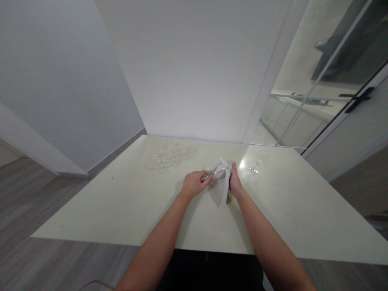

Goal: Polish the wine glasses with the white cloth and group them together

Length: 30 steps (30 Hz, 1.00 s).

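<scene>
Over the middle of the table, my left hand (pixel 194 184) is closed on the stem end of a stemmed glass (pixel 207 176). A white cloth (pixel 222 178) covers much of the glass's other end and hangs down in a loose corner. My right hand (pixel 235 182) presses on the cloth from the right, its thumb pointing up; its fingers are mostly behind the cloth. On the right of the table, a single clear stemmed glass (pixel 257 163) stands apart. To the left, several clear stemmed glasses (pixel 169 155) are grouped near the back edge.
The pale table (pixel 121 210) meets a white wall panel (pixel 194 81) along its back edge. At the right is a glass-paned door with a black handle (pixel 359 99). Grey wood-look floor (pixel 30 202) shows at the left, and a thin cable (pixel 96 282) lies at the bottom.
</scene>
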### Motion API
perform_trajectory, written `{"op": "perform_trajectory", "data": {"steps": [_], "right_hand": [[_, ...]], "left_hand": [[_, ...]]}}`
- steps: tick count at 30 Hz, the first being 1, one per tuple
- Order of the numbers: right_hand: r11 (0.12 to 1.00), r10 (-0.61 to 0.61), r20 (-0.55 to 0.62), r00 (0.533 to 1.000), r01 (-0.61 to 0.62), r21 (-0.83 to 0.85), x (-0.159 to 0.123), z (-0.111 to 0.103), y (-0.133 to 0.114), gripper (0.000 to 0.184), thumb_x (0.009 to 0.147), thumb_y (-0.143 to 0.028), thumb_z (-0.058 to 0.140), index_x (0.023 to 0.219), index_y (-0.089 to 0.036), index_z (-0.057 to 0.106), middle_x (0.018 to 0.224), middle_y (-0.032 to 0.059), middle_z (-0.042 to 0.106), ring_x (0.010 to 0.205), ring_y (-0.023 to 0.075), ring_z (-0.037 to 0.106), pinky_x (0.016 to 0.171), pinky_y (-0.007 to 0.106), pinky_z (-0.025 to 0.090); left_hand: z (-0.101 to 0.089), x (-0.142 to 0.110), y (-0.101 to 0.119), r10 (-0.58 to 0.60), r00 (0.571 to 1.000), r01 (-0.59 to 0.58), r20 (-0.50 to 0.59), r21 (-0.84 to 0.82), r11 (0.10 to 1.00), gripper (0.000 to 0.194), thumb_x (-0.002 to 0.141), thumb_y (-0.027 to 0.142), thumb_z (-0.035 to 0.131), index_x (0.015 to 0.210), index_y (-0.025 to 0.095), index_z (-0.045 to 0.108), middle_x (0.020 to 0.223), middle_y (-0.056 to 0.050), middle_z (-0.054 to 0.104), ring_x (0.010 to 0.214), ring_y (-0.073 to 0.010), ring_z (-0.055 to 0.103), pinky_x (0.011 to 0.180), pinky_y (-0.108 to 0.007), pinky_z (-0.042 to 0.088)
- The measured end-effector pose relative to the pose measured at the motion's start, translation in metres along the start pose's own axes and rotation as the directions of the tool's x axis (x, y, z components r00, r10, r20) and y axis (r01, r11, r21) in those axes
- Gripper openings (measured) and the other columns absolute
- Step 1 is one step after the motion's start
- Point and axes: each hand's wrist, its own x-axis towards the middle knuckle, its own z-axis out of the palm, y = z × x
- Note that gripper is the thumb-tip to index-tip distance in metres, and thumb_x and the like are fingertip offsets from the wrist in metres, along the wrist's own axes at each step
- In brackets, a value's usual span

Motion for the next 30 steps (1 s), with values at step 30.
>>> {"op": "perform_trajectory", "data": {"steps": [30], "right_hand": [[0.990,-0.037,-0.208,0.977,0.065,0.129,0.000,0.001,0.001,0.045,0.083,-0.057,0.046,0.099,-0.020,0.066,0.092,0.0032,0.074,0.094,0.0211,0.067,0.088,0.034,0.050]], "left_hand": [[0.014,0.011,-0.007,-0.247,0.969,0.180,0.010,-0.713,0.678,0.038,0.084,0.054,0.049,0.073,0.018,0.055,0.051,0.005,0.048,0.048,-0.0098,0.044,0.050,-0.022,0.034]]}}
